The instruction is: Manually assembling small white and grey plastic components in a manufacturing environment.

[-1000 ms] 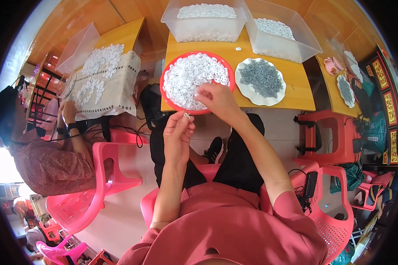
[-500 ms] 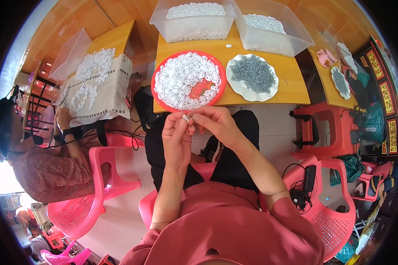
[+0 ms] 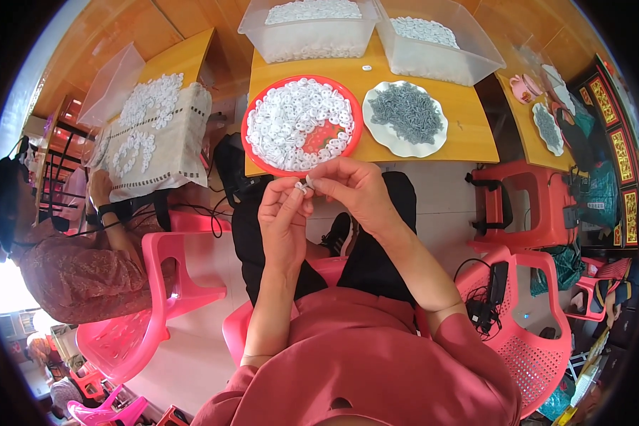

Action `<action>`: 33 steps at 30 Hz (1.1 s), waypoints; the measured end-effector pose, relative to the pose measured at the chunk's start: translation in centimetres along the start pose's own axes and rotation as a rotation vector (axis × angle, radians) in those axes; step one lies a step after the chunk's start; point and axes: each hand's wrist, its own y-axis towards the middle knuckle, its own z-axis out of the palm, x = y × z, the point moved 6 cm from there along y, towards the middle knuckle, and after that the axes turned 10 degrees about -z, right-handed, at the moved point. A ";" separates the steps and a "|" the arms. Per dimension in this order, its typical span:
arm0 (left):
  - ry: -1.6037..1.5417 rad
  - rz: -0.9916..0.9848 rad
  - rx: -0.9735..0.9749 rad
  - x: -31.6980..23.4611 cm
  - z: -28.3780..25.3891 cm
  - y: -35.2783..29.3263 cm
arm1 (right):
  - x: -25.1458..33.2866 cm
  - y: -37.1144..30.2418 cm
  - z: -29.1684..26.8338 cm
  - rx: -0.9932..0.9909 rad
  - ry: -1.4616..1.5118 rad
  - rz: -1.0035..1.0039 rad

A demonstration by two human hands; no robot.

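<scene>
Left hand: While the bare left hand [image 3: 282, 221] is poised above the lap, its thumb and forefinger pinch a small, white, plastic-looking piece [image 3: 301, 187], the other fingers curled, probably to steady it in plain sight.
Right hand: The bare right hand [image 3: 353, 193] meets it from three o'clock, thumb and forefinger drawn together at the piece; whether they pinch it or something separate, I cannot tell.
Basin: At twelve o'clock from the hands, a round, shallow, red basin [image 3: 321, 136] carries heaped white, ring-like parts [image 3: 280, 121], perhaps by the near edge of the yellow wooden table [image 3: 468, 148] for a short reach.
Plate: At two o'clock, a white, scalloped-edged plate [image 3: 406, 149] holds slender grey parts [image 3: 406, 110], likely to keep the kinds unmixed.
Bins: Farther back, towards twelve and one o'clock, two clear, rectangular plastic bins [image 3: 309, 39] hold more white parts, presumably as stock.
</scene>
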 end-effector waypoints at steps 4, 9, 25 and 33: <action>0.164 0.044 -0.104 -0.8 -0.6 -0.1 | 0.8 0.0 0.0 -0.079 0.054 0.026; 0.352 0.100 -0.169 -1.1 -0.5 -0.3 | 0.5 0.0 -0.1 -0.028 0.003 0.032; 0.563 0.239 -0.226 -1.8 0.9 -1.1 | 2.4 -0.4 0.8 -0.052 -0.333 -0.143; 0.539 0.210 -0.189 -1.8 1.0 -1.2 | 1.9 -0.4 0.2 -0.022 -0.162 -0.113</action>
